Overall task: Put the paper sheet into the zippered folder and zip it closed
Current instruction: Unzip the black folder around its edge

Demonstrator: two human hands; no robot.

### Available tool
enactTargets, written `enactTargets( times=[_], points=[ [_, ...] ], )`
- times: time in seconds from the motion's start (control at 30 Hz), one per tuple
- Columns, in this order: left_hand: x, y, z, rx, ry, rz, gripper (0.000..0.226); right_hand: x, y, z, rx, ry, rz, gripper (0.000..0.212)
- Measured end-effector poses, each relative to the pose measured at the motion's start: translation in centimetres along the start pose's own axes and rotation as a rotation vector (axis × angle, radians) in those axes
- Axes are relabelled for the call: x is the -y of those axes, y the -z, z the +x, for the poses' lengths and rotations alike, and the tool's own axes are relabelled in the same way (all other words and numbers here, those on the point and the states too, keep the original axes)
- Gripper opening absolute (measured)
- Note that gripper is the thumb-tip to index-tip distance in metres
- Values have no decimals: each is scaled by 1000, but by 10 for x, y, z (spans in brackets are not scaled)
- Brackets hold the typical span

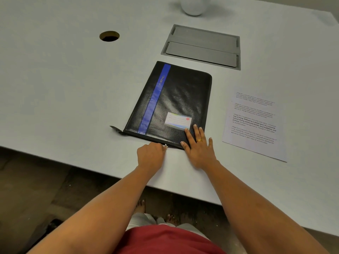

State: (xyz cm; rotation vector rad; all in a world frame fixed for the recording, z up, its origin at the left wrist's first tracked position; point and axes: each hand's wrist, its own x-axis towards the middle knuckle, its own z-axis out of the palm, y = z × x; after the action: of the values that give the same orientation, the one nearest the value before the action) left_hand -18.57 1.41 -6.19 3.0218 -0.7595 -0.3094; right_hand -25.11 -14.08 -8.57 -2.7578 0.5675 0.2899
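Paper sheet [255, 125] lies flat on the pale table [64, 85], printed side up, off to our right of the zippered folder [176, 99] and a little apart from it. Its long axis runs from the near table edge toward the far side, leaning slightly, with the text lines crossing it; the top of the text is at the far end.

We see the folder lying flat and shut, black with a blue stripe [154, 99] running along its length. Its long axis tilts, the near end swung toward our left and the far end toward our right. A small label card [178, 120] sits on the cover near the near right corner, and a zip tail [116, 129] sticks out at the near left corner.

Our left hand [151, 155] is curled closed at the folder's near edge, fingers pinched on the zip pull [166, 146]. Our right hand [199, 147] is spread flat, fingers extended, pressing on the folder's near right corner, a gold ring [199, 140] on one finger.

Beyond the folder a grey metal hatch [201, 46] is set into the table, a round hole [109, 36] to the left of it, and a white rounded object [194, 6] at the far edge.
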Motion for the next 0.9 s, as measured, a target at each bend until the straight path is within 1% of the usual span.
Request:
enactTargets(
  times=[0.03, 0.07, 0.13, 0.17, 0.5, 0.67, 0.8, 0.9],
  points=[
    [0, 1, -2, -23, -34, -6, 26, 0, 0, 0, -1, 0, 3, 57],
    [0, 0, -2, -27, -27, -2, 30, 0, 1, 0, 2, 0, 7, 57],
    [-3, -5, -3, 50, -10, -41, 40, 0, 2, 0, 19, -2, 20, 57],
    [-4, -5, -6, 83, -1, -50, 41, 0, 2, 0, 30, -4, 26, 57],
    [-27, -3, -12, 168, -27, -81, 38, 2, 10, 5, 142, -5, 41, 58],
    [-28, -2, -13, 142, -80, -11, 35, 2, 11, 4, 147, 2, 30, 58],
    [-19, -1, -15, 95, -89, 38, 29, 2, 12, 4, 160, -2, 33, 58],
    [-14, -1, -15, 90, -84, 61, 28, 2, 12, 3, 169, 5, 25, 57]
  ],
)
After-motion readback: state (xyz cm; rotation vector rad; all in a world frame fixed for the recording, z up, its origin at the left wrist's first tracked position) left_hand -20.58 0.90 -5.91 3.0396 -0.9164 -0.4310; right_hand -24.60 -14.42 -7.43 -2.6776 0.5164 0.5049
